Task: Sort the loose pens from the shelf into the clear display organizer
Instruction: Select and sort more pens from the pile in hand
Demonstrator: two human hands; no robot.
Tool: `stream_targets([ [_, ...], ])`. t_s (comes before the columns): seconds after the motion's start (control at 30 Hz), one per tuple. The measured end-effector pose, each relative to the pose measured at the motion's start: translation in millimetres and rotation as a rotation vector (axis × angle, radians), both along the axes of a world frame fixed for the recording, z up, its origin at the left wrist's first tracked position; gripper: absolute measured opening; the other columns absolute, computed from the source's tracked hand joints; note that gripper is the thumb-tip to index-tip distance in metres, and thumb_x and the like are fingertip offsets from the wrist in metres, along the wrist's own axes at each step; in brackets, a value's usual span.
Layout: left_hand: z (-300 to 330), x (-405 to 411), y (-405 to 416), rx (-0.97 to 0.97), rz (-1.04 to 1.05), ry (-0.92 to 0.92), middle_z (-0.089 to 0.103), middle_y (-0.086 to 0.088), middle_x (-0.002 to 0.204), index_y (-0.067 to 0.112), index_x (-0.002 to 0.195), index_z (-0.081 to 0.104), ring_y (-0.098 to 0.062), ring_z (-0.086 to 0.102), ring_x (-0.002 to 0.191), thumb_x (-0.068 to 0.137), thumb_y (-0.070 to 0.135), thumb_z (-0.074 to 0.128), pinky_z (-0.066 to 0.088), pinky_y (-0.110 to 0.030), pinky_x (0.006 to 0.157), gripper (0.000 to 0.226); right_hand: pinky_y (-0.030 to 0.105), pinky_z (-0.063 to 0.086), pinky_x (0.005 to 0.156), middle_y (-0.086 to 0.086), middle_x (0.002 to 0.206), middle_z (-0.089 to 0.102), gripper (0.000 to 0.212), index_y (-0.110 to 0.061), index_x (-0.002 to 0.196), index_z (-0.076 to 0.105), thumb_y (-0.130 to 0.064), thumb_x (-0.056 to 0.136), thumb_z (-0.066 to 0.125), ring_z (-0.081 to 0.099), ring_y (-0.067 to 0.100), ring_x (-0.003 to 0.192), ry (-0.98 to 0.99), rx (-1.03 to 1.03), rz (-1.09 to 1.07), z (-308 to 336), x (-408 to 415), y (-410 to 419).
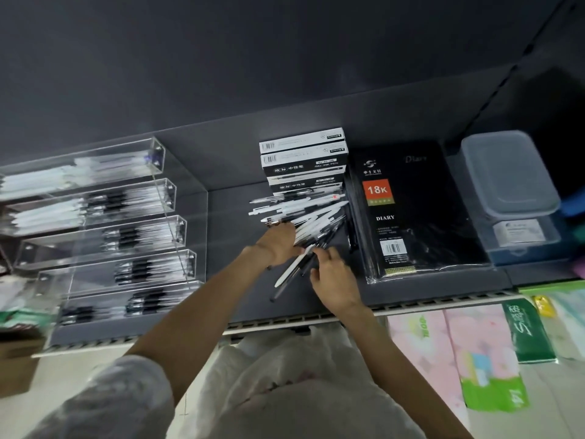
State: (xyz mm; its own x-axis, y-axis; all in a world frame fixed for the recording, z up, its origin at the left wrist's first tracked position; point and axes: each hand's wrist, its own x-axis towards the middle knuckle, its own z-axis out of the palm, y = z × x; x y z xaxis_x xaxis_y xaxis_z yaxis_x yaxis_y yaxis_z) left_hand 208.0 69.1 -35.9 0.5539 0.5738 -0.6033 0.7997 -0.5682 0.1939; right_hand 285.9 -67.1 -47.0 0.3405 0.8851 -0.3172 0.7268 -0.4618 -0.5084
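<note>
On the dark grey shelf (234, 280) we've got our left hand (280, 245) and right hand (332, 280) both curled around pens from the loose black and white pile (311, 217), clear acrylic tiered organizer (104, 223) off left

Stationery shop: boxed gel pens (302, 160), wrapped diaries (418, 213), display shelf (240, 299).

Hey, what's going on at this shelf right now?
A person is working through a pile of loose pens on the dark shelf. The left hand grips a bunch from the pile, and the right hand fingers a few pens beside it. The clear display organizer to the left already holds pens in its tiers.
</note>
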Motion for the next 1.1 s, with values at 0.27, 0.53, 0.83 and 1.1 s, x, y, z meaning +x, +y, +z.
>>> stream_targets([
  [0.27, -1, 1, 5, -0.035, -0.037, 0.061, 0.055, -0.011, 0.098, 0.003, 0.096, 0.05, -0.024, 0.052, 0.086, 0.091, 0.048, 0.054, 0.04, -0.03, 0.073, 0.046, 0.036, 0.046, 0.086, 0.008, 0.126, 0.044, 0.042, -0.017, 0.134, 0.041, -0.018, 0.094, 0.049, 0.055, 0.028, 0.11, 0.015, 0.007, -0.001, 1, 0, -1],
  [0.53, -3, -8, 8, -0.011, 0.008, -0.101, 0.053, -0.006, 0.09, 0.011, 0.093, 0.042, -0.022, 0.05, 0.083, 0.098, 0.039, 0.046, 0.035, -0.03, 0.071, 0.029, 0.035, 0.045, 0.088, 0.007, 0.126, 0.045, 0.043, -0.018, 0.136, 0.041, -0.018, 0.094, 0.048, 0.055, 0.026, 0.11, 0.032, 0.017, 0.004, 1, 3, -2],
  [0.83, 30, -16, -10, -0.79, 0.628, -0.764, 0.045, 0.009, 0.061, 0.009, 0.098, 0.058, -0.007, 0.04, 0.055, 0.1, 0.024, 0.043, 0.042, -0.021, 0.058, 0.021, 0.034, 0.052, 0.081, 0.005, 0.112, 0.062, 0.035, -0.016, 0.129, 0.051, -0.016, 0.094, 0.05, 0.064, 0.022, 0.092, 0.098, 0.231, -0.125, 7, 11, -4],
  [1.1, 63, -30, -55, -1.269, 0.789, -0.975, 0.044, 0.007, 0.064, 0.005, 0.109, 0.058, -0.004, 0.038, 0.052, 0.091, 0.017, 0.046, 0.044, -0.019, 0.055, 0.024, 0.019, 0.047, 0.063, -0.003, 0.089, 0.065, 0.033, -0.028, 0.127, 0.049, -0.023, 0.095, 0.055, 0.061, 0.001, 0.072, 0.884, 0.507, -0.416, 59, 29, 18],
])
